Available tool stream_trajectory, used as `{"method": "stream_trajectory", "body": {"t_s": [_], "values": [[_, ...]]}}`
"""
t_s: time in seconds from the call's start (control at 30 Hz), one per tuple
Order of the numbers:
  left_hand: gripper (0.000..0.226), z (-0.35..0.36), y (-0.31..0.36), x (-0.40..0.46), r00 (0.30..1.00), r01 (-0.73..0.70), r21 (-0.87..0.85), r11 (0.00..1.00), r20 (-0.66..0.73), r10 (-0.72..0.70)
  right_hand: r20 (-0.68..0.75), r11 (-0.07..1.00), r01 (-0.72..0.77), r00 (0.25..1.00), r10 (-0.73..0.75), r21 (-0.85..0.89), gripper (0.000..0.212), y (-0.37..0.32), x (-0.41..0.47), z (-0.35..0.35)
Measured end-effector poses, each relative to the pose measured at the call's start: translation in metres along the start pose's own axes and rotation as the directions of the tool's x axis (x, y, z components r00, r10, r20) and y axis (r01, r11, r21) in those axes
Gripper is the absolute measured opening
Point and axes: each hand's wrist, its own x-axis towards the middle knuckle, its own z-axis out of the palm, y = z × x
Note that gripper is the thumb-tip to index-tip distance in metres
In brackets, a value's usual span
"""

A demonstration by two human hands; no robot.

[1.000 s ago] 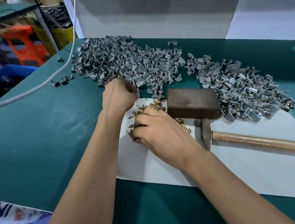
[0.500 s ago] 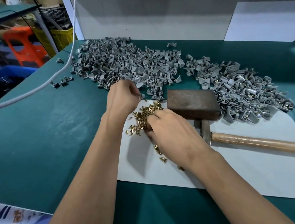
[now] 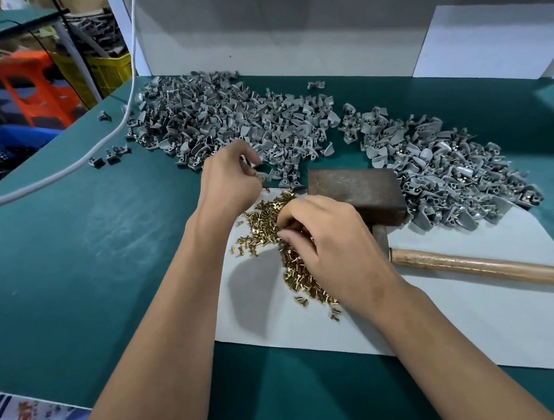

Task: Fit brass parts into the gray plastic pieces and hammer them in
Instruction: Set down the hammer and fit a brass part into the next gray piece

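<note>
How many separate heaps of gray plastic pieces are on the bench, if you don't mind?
2: a left heap behind the left hand, and a right heap behind the metal block; few strays lie apart.

One head-worn, wide-angle camera looks forward and down over the green table point(image 3: 65, 276) from close above. Both forearms reach in from the bottom edge, and shelving fills the top.

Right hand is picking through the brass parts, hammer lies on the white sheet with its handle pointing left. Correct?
Not quite. In the head view the hammer handle points right, not left. The rest holds: the right hand is picking through the brass parts on the white sheet.
</note>
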Motion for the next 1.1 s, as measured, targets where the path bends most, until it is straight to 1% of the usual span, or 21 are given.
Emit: {"method": "stream_trajectory", "body": {"t_s": [0.07,0.1,0.2,0.27,0.33,0.4,0.47,0.53,0.57,0.67,0.77,0.87,0.93,1.0,1.1], "values": [[0.041,0.001,0.006,-0.001,1.000,0.013,-0.094,0.995,0.013,-0.011,-0.059,1.000,-0.003,0.998,0.004,0.027,0.007,0.003,0.001,-0.004],[0.041,0.002,0.010,-0.002,0.999,0.027,-0.172,0.985,0.031,-0.022,-0.102,0.999,-0.011,0.995,0.016,0.044,0.008,0.005,0.002,-0.007],[0.027,0.010,0.027,-0.011,0.991,0.074,-0.428,0.901,0.130,-0.020,-0.235,0.998,-0.062,0.970,0.067,0.026,0.012,0.018,0.004,-0.024],[0.017,0.016,0.039,-0.021,0.984,0.081,-0.543,0.836,0.175,0.018,-0.302,0.987,-0.162,0.941,0.151,-0.012,0.017,0.033,0.005,-0.038],[0.012,0.020,0.047,-0.027,0.982,0.090,-0.607,0.789,0.185,0.031,-0.405,0.958,-0.287,0.874,0.269,0.018,0.019,0.052,0.003,-0.051],[0.008,0.023,0.051,-0.031,0.983,0.109,-0.652,0.751,0.184,0.017,-0.489,0.910,-0.405,0.779,0.393,0.088,0.018,0.069,-0.001,-0.058],[0.009,0.024,0.053,-0.033,0.985,0.111,-0.678,0.726,0.170,0.008,-0.499,0.852,-0.504,0.706,0.502,0.144,0.018,0.081,-0.003,-0.059],[0.012,0.025,0.053,-0.034,0.988,0.103,-0.693,0.714,0.153,0.005,-0.486,0.814,-0.548,0.668,0.564,0.192,0.020,0.085,-0.004,-0.055],[0.012,0.026,0.053,-0.034,0.989,0.099,-0.700,0.707,0.146,0.005,-0.486,0.807,-0.558,0.660,0.573,0.192,0.020,0.084,-0.003,-0.053],[0.013,0.027,0.052,-0.034,0.991,0.096,-0.723,0.684,0.136,0.006,-0.502,0.806,-0.569,0.655,0.564,0.163,0.019,0.081,-0.002,-0.049],[0.013,0.029,0.053,-0.034,0.988,0.105,-0.738,0.666,0.154,0.016,-0.501,0.799,-0.575,0.647,0.575,0.174,0.020,0.078,-0.002,-0.050],[0.007,0.030,0.054,-0.034,0.984,0.115,-0.753,0.647,0.177,0.031,-0.519,0.808,-0.575,0.655,0.549,0.129,0.020,0.076,-0.003,-0.051],[0.009,0.028,0.055,-0.033,0.980,0.134,-0.772,0.622,0.196,0.032,-0.545,0.839,-0.534,0.676,0.496,0.102,0.018,0.074,-0.003,-0.054],[0.009,0.027,0.057,-0.033,0.974,0.154,-0.784,0.601,0.224,0.042,-0.549,0.875,-0.465,0.700,0.457,0.136,0.017,0.071,-0.002,-0.056],[0.010,0.029,0.058,-0.035,0.967,0.141,-0.786,0.602,0.240,0.087,-0.533,0.920,-0.366,0.756,0.381,0.139,0.016,0.065,-0.002,-0.052]]}}
